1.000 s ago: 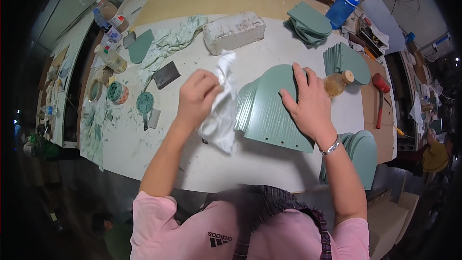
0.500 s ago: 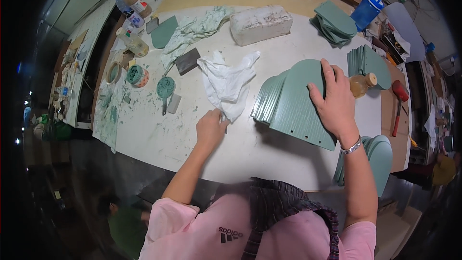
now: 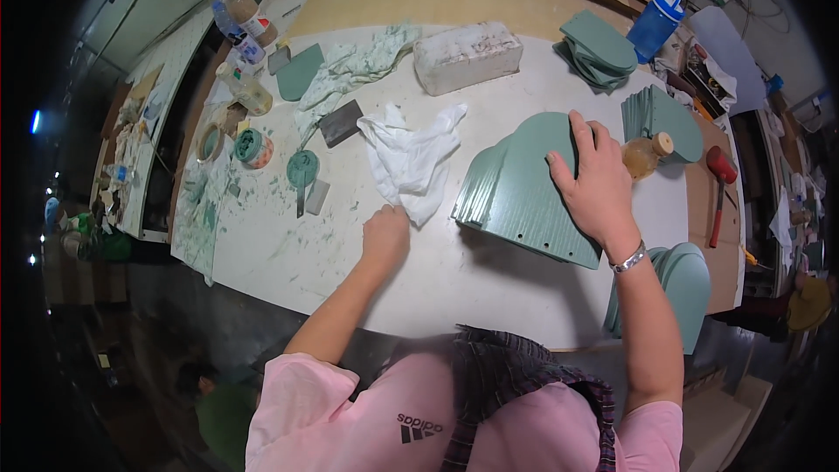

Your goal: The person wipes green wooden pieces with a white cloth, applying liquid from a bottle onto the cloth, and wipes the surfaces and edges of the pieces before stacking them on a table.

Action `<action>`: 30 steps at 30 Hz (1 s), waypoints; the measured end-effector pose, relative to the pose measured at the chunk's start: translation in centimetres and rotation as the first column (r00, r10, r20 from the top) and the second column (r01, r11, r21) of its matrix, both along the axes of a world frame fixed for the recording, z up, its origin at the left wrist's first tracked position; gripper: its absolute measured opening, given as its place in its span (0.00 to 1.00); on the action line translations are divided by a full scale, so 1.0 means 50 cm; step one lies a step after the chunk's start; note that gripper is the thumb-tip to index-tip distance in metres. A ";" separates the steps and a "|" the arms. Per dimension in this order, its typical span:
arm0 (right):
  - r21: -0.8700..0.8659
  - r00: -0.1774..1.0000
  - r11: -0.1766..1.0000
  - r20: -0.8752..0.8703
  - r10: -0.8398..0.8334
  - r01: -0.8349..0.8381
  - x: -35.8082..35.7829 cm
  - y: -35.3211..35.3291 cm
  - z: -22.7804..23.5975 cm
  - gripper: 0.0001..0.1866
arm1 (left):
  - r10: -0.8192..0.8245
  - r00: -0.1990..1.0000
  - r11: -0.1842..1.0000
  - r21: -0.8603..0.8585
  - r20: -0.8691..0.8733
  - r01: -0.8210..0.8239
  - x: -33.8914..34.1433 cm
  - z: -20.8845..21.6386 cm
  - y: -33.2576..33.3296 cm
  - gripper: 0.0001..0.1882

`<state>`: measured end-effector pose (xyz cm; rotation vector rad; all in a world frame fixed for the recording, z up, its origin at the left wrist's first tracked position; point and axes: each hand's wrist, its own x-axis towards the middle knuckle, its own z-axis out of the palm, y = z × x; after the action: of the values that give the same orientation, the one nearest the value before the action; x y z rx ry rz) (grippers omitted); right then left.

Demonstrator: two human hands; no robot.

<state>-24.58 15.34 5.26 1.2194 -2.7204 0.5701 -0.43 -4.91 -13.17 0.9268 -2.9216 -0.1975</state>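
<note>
Head view: the right hand [image 3: 599,183] is pressing flat, fingers spread and gripping nothing, on top of a stack of green arched panels [image 3: 524,197] that is lying on the white table [image 3: 419,280] right of centre. The left hand [image 3: 386,232] is resting on the table with fingers curled together, its fingertips touching the lower edge of a crumpled white cloth [image 3: 411,162]; whether it is pinching the cloth cannot be told. The cloth is lying just left of the panels. A white block [image 3: 466,55] is sitting beyond the cloth, a dark scraper [image 3: 339,122] just left of it. A red mallet [image 3: 718,183] is lying at the far right.
</note>
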 end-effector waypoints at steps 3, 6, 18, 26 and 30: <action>0.005 1.000 1.000 0.003 -0.001 0.001 0.000 0.000 -0.002 0.34 | -0.016 1.000 1.000 -0.021 0.006 0.016 -0.001 0.010 0.004 0.05; 0.005 0.999 1.000 -0.034 0.013 -0.013 0.003 -0.002 -0.002 0.35 | -0.028 0.982 0.999 -0.039 -0.187 0.021 0.020 0.014 0.005 0.06; -0.008 0.999 1.000 -0.036 0.018 -0.019 0.001 -0.002 -0.004 0.34 | -0.528 0.589 0.707 0.067 -0.613 0.704 -0.146 0.385 0.025 0.17; 0.030 0.999 1.000 -0.039 0.000 0.001 0.003 -0.008 -0.004 0.35 | -0.661 0.519 0.558 0.108 -0.541 0.823 -0.136 0.389 0.003 0.18; 0.020 1.000 1.000 0.003 0.008 -0.008 0.006 -0.006 0.001 0.35 | -0.605 0.514 0.514 0.194 -0.608 0.835 -0.142 0.382 -0.003 0.18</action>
<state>-24.30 15.04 5.30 1.2356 -2.7311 0.5477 -7.52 -5.08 5.91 -0.4694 -2.5772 -1.0561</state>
